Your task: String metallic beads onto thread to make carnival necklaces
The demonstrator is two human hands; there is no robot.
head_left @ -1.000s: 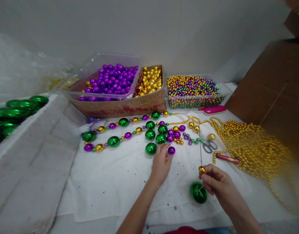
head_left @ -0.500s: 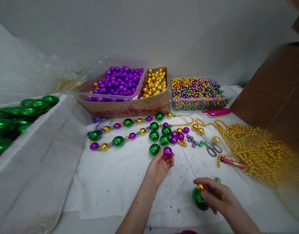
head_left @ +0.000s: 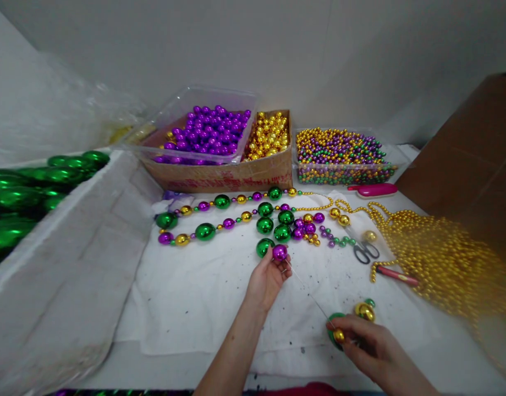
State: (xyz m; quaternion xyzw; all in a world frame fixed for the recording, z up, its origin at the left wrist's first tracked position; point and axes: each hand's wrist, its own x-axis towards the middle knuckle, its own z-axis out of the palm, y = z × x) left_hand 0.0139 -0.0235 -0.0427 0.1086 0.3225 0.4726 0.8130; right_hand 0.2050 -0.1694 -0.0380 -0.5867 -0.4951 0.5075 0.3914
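Observation:
Between the thumb and fingers of my left hand (head_left: 264, 283) is a shiny purple bead (head_left: 280, 252). A thin pale string or wire (head_left: 309, 296) runs from that bead down to my right hand (head_left: 370, 344). My right fingers pinch a small gold bead (head_left: 339, 335) at the line's lower end. Partly hidden behind them is a large green bead (head_left: 333, 321); a larger gold bead (head_left: 364, 312) and a small green bead (head_left: 370, 302) show just beyond. Several loose large green beads (head_left: 282, 233) lie above my left hand, with small purple beads (head_left: 310, 228) beside them.
A beaded necklace (head_left: 205, 231) stretches across the white cloth. Behind stand a bin of purple beads (head_left: 214, 132), a carton of gold beads (head_left: 269, 135) and a tub of mixed beads (head_left: 339, 157). Scissors (head_left: 362, 254) and heaped gold bead strands (head_left: 446, 247) lie right; a foam box (head_left: 80, 264) stands left.
The line now stretches from the purple bead in my left hand to my right hand, which has moved slightly down. A larger gold bead has come into sight beyond my right hand.

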